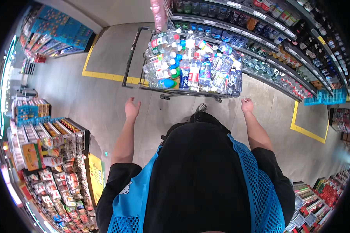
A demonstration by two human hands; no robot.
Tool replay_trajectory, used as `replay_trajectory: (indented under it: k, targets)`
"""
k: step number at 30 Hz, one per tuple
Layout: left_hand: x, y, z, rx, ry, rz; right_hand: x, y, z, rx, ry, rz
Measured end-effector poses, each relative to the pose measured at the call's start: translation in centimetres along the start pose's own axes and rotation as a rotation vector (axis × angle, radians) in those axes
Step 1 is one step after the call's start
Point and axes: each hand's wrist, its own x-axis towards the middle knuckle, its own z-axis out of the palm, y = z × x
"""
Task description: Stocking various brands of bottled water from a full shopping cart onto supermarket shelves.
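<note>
Before me stands a black-framed shopping cart point(134, 52) heaped with plastic drink bottles point(194, 70). Most of the bottles are clear, with white, red, blue or green caps and labels; those at the near side stand upright, while many at the left lie on their sides. My left hand point(132, 108) is held out over the floor near the cart's handle end, fingers apart and holding nothing. Past the opposite end of the cart, my right hand point(247, 105) is also empty, its fingers partly curled. Neither hand touches the cart.
Shelves of bottled drinks point(236, 29) rise behind the cart and curve to the right. Snack racks point(61, 186) stand at the left, with a yellow sign point(96, 177) beside them. Yellow tape point(105, 75) marks the tiled floor point(163, 113). More goods point(312, 204) fill the lower right.
</note>
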Motion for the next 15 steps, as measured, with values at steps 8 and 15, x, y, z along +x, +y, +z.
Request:
replay_trajectory:
  k: [8,15]
  targets:
    - [13.3,-1.4,-2.8,0.256,0.128,0.02,2.9,-0.9,3.9,0.121,-0.154,0.221]
    - [27.4,-6.3,-1.5,0.091,-0.025,-0.243,3.7,-1.4,4.5,0.063,0.026,0.116]
